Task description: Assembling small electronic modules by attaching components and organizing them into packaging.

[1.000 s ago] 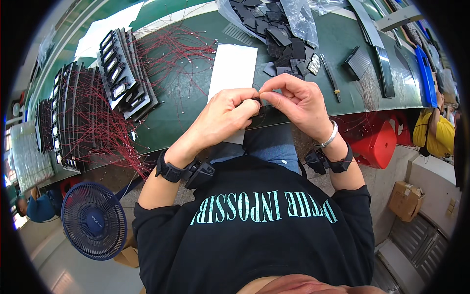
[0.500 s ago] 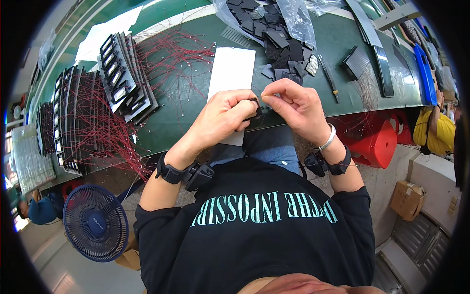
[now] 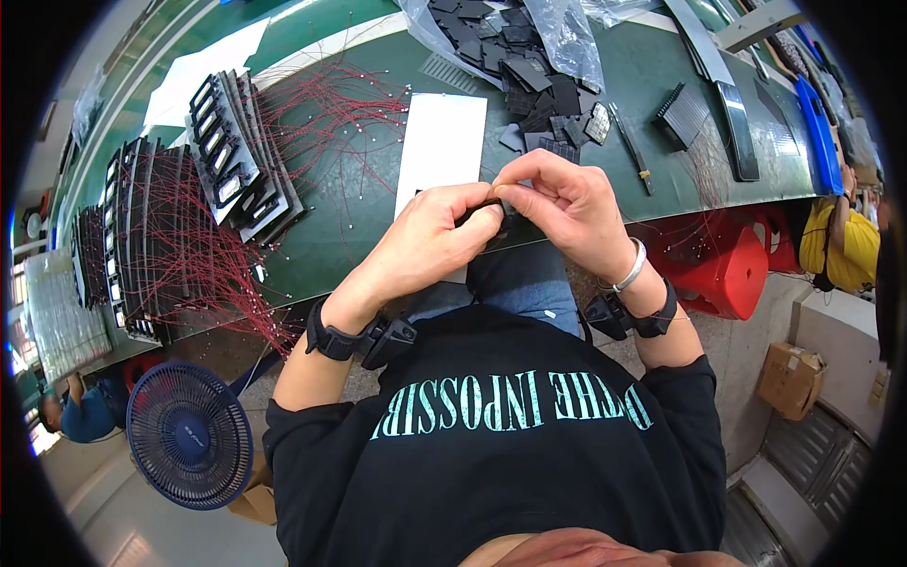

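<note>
My left hand [image 3: 436, 227] is closed round a small black part [image 3: 497, 215], mostly hidden by the fingers. Thumb and forefinger of my right hand [image 3: 572, 203] are pinched together right at the left fingertips, against the part's upper end. Whatever lies in that pinch is too small to make out. Both hands are held over the near edge of the green table [image 3: 359, 248], above the lower end of a white sheet [image 3: 442, 142].
Black panels with openings [image 3: 222, 156] and red wires [image 3: 321, 99] crowd the left. Loose black plates [image 3: 543, 104] spill from a plastic bag [image 3: 572, 42]. A slim black tool [image 3: 631, 146] and a ridged black block [image 3: 682, 118] lie right. Red stools [image 3: 727, 274] stand below; a fan [image 3: 189, 435] is lower left.
The right hand has come slightly left, so its pinch now meets the left fingertips. The left fingers have shifted, hiding more of the black part.
</note>
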A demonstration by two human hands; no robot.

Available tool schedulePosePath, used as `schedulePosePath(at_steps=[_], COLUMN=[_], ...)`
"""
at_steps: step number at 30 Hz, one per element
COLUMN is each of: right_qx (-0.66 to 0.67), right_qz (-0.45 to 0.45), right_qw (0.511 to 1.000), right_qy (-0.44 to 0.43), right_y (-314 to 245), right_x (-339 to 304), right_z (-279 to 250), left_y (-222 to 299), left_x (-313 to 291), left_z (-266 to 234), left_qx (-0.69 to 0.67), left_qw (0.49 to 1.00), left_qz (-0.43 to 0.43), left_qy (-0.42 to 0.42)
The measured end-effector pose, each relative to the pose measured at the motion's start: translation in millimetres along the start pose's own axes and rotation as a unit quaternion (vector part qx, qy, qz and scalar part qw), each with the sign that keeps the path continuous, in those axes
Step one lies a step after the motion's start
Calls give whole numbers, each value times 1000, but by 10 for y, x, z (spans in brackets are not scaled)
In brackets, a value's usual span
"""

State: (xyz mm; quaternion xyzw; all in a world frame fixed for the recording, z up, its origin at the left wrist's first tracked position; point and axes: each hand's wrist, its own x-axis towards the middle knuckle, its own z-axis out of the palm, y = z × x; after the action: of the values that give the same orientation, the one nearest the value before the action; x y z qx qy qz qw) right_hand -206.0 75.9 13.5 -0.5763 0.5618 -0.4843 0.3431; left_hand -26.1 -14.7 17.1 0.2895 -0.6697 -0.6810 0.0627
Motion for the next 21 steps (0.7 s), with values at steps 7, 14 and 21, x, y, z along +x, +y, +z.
schedulePosePath(at_steps=[7, 14, 21], right_qx=[2, 16, 3], right_qz=[23, 12, 48], right_qw=[1000, 1000, 998], right_qy=[-10, -2, -31], right_y=[-62, 10, -18], right_x=[8, -1, 3], right_z=[-24, 0, -54], left_y=[-63, -71, -63], left_x=[4, 8, 1], left_z=[-22, -2, -9], left_qx=[14, -2, -25], left_qw=[1000, 1000, 1000], left_qz=[-1, 11, 3], left_qy=[-22, -23, 0])
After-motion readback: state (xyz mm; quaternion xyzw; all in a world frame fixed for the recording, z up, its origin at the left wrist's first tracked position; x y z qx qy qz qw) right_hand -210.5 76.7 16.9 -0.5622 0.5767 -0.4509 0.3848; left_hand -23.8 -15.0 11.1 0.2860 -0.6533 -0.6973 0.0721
